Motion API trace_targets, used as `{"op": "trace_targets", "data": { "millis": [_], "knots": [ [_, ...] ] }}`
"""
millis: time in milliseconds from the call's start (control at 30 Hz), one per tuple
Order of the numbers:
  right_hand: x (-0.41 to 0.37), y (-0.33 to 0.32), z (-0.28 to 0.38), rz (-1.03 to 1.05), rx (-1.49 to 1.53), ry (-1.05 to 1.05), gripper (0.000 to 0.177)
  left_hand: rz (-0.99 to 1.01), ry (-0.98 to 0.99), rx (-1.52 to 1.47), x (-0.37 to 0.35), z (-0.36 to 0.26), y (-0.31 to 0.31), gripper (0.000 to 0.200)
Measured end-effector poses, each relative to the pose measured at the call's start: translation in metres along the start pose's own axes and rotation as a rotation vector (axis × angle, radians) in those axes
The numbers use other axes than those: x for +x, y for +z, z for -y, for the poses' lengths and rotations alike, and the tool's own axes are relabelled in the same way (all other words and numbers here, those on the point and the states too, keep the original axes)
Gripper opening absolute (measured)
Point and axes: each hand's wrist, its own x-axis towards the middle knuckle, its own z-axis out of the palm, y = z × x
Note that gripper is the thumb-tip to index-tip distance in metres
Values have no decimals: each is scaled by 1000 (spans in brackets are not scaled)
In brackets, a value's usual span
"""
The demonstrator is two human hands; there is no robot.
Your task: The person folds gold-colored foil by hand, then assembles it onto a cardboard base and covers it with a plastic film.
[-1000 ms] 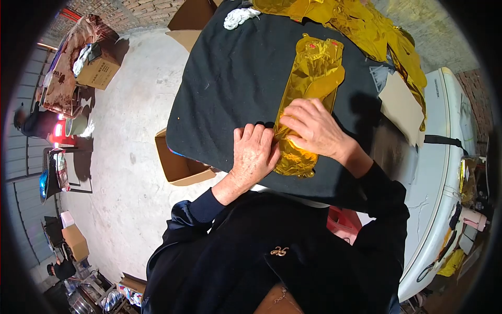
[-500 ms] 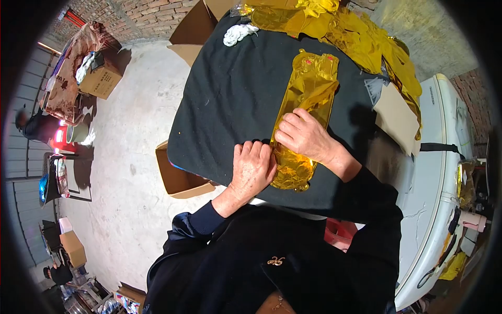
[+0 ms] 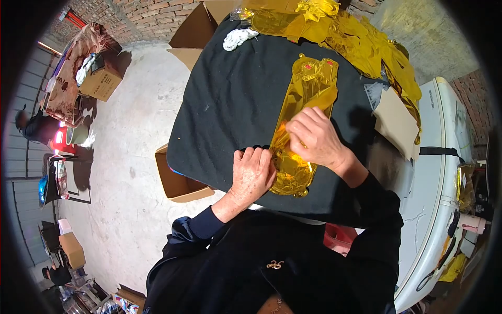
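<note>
A flat, long gold foil balloon (image 3: pixel 306 81), lobed at its ends and marked with small red spots at the far end, lies on the black cloth (image 3: pixel 225 104) over the table. My left hand (image 3: pixel 252 172) is closed at the balloon's left edge, knuckles up and fingertips tucked out of sight. Over the balloon's middle, my right hand (image 3: pixel 316 137) has its fingers curled on a loose fold of the foil. That hand is slightly blurred, and its fingertips are partly hidden.
More gold foil (image 3: pixel 361 47) is heaped along the table's far right edge. A white crumpled cloth (image 3: pixel 239 39) lies at the far left. Cardboard boxes (image 3: pixel 180 180) stand beside the table, and a cardboard sheet (image 3: pixel 397 123) and white appliance (image 3: pixel 431 193) are at right. People (image 3: pixel 39 125) are at far left.
My right hand has shifted a little right and towards me, its fingers lifting slightly. The foil fold under it has changed shape. My left hand stays at the balloon's edge.
</note>
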Motion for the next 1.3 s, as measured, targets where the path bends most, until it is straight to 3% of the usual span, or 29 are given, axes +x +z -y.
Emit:
{"op": "trace_targets", "data": {
  "millis": [67,233,733,1067,1233,1300],
  "knots": [
    [10,7,10,-15,88,-27,15,-8,2,-1,-1,2,3,33],
    [6,19,14,273,157,-12,31,-18,0,-25,0,1,2,28],
    [-8,37,3,112,-200,-255,13,-1,-9,-25,-2,3,0,27],
    [-14,36,-4,174,-154,-123,16,27,-12,-15,-6,3,1,27],
    [-16,28,-3,304,-32,-6,21,80,-17,-104,3,-3,-19,40],
    [-16,26,1,262,28,15,21,54,24,-152,9,-4,-27,46]
  ]
}}
